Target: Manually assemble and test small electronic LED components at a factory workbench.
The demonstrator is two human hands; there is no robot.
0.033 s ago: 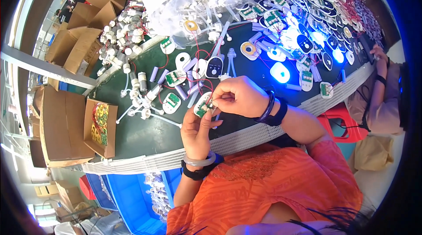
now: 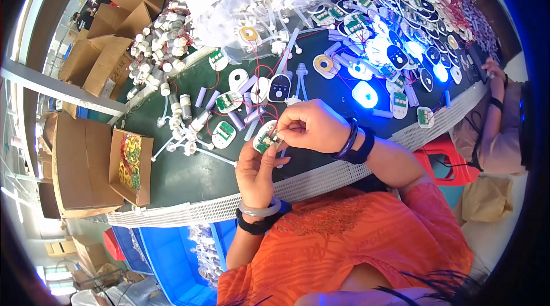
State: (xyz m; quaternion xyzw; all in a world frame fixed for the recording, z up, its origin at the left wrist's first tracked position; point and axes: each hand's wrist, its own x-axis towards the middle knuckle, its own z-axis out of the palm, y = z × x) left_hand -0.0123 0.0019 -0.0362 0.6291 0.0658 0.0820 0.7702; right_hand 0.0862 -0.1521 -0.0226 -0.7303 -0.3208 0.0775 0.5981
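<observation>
My left hand (image 2: 256, 175) is closed on a small white oval panel with a green circuit board (image 2: 263, 142) facing up. At the panel's right edge, my right hand (image 2: 318, 127) pinches with thumb and forefinger. What sits between those fingertips is too small to make out. Thin red wires (image 2: 262, 110) run close by, just beyond the fingers. Past my hands lie a panel with a black face (image 2: 279, 87), more white panels with green boards (image 2: 223, 134), and purple cylindrical batteries (image 2: 236, 119).
Motors with white caps (image 2: 157, 48) are piled at the far left, near a clear plastic bag (image 2: 258, 5) of white parts. Lit blue lamps (image 2: 365, 94) glow among panels on the right. A cardboard box (image 2: 146, 177) holds yellow rings. A co-worker's hand (image 2: 494, 69) is at right.
</observation>
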